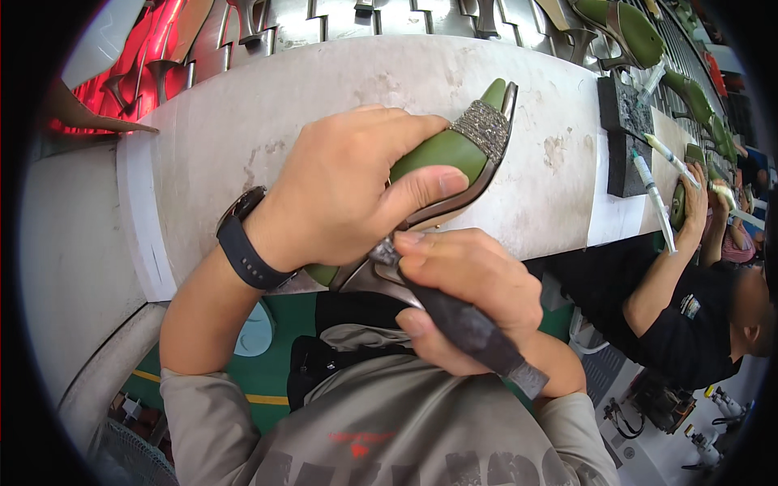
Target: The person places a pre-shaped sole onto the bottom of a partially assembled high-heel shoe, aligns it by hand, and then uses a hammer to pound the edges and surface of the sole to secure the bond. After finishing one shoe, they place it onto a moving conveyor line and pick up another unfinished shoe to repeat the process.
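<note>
My left hand (pixel 340 182), with a dark watch on its wrist, is closed over a high-heeled sandal on a green shoe last (pixel 447 158). A glittery strap (pixel 484 130) crosses the toe end, which points away to the right. The brown sole edge faces right, and the heel end lies under my left wrist, partly hidden. My right hand (pixel 478 283) grips a flat hand tool (pixel 462 316) wrapped in dark material, with bare metal at its lower end. Its other metal end meets the shoe's underside near the heel; the exact contact is hidden by my fingers.
A pale, stained worktable (pixel 267 105) lies under the shoe. Beyond it runs a metal slat conveyor (pixel 292 20) carrying shoes, with red light at the left. At right, a dark foam block (pixel 622 154) holds syringes (pixel 652 190). A co-worker's arm (pixel 668 259) is nearby.
</note>
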### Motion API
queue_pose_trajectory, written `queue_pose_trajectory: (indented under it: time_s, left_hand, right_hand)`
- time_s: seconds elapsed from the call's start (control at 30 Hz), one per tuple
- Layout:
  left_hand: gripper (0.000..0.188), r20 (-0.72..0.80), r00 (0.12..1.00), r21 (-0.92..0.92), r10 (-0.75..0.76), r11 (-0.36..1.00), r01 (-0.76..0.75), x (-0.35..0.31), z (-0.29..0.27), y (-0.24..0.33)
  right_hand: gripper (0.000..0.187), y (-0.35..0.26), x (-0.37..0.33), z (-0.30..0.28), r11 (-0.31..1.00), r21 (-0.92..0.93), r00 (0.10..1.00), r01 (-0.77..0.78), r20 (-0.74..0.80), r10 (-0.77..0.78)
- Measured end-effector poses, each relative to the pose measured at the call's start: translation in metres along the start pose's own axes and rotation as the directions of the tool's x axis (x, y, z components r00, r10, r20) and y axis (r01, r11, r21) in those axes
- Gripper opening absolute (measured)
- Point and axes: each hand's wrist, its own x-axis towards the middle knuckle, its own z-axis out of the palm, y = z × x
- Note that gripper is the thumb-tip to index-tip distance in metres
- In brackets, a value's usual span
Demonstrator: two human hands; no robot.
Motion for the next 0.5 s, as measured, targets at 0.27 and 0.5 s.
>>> queue_pose_trajectory:
  time_s: [0.27, 0.5]
  left_hand:
    - [0.04, -0.008, 1.0, -0.008, -0.002, 1.0, 0.002, -0.001, 0.002, 0.003]
    - [0.041, 0.007, 1.0, -0.009, -0.031, 0.999, 0.031, 0.003, 0.003, 0.006]
  right_hand:
    - [0.032, -0.012, -0.009, -0.001, 0.844, -0.514, 0.987, 0.15, 0.034, -0.155]
    - [0.036, -0.015, -0.001, -0.005, 0.844, -0.524, 0.992, 0.115, 0.012, -0.128]
